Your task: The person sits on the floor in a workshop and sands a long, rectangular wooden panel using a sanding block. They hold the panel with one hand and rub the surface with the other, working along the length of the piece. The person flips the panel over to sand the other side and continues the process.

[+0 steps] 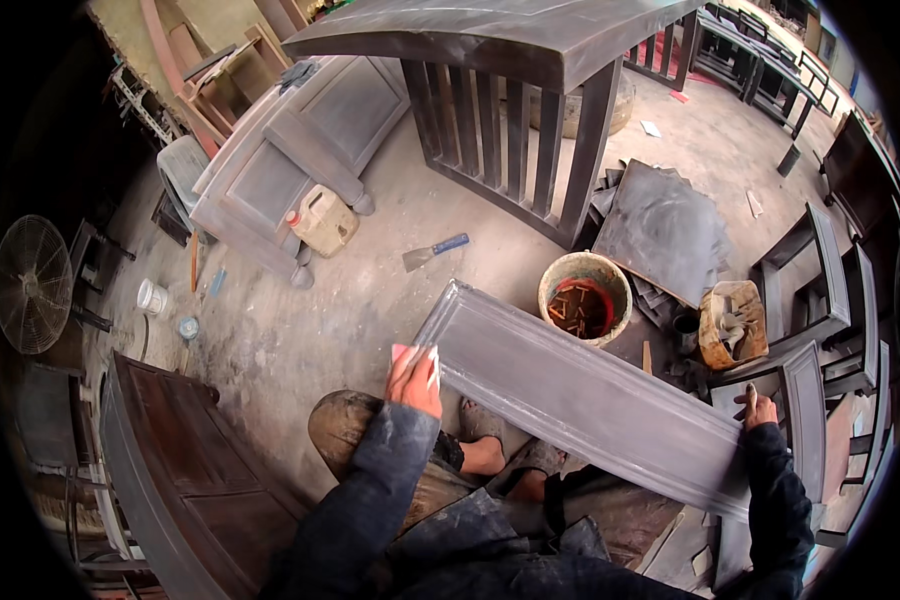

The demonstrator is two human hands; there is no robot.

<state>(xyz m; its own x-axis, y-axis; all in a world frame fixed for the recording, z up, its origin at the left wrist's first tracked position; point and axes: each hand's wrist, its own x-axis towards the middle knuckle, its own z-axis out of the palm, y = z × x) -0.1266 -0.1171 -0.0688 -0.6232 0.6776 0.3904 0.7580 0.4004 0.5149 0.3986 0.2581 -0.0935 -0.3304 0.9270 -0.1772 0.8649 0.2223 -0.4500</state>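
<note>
A long grey-coated wooden panel with moulded edges lies slantwise before me, above my lap and feet. My left hand presses a pink-and-white sheet, perhaps sandpaper, against the moulding at the panel's left end. At the opposite end, my right hand is by the panel's far right edge; its thumb or a finger points up, and whether it grips the panel is hard to tell. Just beyond the panel stands a bucket of reddish-brown liquid with small sticks in it. A blue-handled putty knife lies on the floor.
A slatted dark wooden table stands ahead. Stacked dark boards and a cut-open plastic container are at the right, near several drawer frames. A jerrycan leans by grey panels. Brown panel doors stand at the left; a fan is beyond.
</note>
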